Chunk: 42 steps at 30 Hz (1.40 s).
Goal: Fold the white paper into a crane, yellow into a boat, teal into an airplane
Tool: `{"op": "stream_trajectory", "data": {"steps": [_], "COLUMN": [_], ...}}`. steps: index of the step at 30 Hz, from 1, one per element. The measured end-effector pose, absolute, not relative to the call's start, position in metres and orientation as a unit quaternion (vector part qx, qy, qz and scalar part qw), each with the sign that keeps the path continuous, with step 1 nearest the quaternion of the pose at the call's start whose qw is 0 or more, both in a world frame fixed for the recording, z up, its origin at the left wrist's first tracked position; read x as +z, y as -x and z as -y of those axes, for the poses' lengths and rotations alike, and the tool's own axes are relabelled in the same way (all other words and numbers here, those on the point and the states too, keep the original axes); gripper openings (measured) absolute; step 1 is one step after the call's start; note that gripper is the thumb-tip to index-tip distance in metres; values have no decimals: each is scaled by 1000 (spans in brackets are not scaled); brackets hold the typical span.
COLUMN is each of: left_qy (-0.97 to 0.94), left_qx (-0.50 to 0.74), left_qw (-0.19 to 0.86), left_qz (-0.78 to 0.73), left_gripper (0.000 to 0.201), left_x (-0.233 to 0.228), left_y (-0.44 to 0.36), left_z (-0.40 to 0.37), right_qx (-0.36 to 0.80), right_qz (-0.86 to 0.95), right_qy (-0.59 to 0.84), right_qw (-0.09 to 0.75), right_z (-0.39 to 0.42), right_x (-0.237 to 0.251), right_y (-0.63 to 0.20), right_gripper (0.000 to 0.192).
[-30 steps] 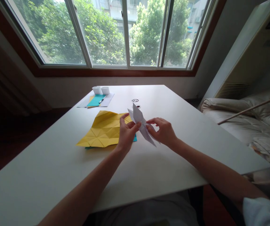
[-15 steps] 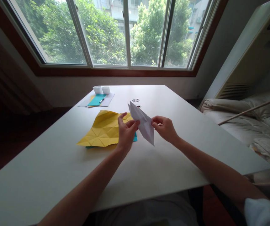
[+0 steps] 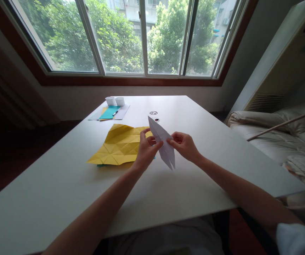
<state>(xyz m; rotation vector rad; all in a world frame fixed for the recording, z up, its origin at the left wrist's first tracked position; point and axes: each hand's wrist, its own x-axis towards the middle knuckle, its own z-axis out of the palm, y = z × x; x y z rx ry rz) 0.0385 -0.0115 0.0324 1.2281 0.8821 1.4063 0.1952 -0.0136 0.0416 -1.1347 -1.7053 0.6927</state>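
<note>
A folded white paper, long and pointed at both ends, is held tilted above the table. My left hand pinches its left side, thumb on the near face. From the right, my right hand grips its other edge between thumb and fingers. The paper's lower end splits into two narrow points. Behind and left of my left hand lies a creased yellow sheet, spread out on the table. A teal sheet peeks from under it.
On the white table, two small white containers stand at the far left by teal paper and a pen. Two small round dark-patterned items lie at the far middle. A cushioned seat stands to the right.
Both hands have drawn closer together on the white paper. The paper has shifted slightly right and down, its upper points now together and its lower end showing a split.
</note>
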Motion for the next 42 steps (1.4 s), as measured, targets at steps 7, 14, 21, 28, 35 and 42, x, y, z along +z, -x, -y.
{"op": "stream_trajectory", "data": {"steps": [7, 14, 21, 28, 35, 42], "left_qy": [-440, -386, -424, -477, -470, -460], "left_qx": [595, 582, 569, 553, 538, 524], "left_qw": [568, 635, 638, 597, 620, 642], "left_qz": [-361, -330, -299, -332, -325, -318], "left_gripper": [48, 41, 31, 31, 37, 41], "left_x": [43, 43, 46, 43, 42, 43], "left_y": [-36, -33, -31, -28, -28, -29], "left_z": [14, 9, 11, 9, 8, 9], "right_qx": [395, 586, 684, 637, 691, 709], "right_qz": [634, 531, 519, 524, 510, 554], "right_qy": [433, 370, 296, 331, 331, 288], "right_qw": [504, 488, 419, 458, 392, 328], "right_z": [5, 4, 8, 3, 3, 3], "right_x": [41, 42, 46, 43, 50, 48], "right_y": [-198, -195, -195, -200, -201, -209], "right_gripper": [28, 25, 29, 28, 33, 49]}}
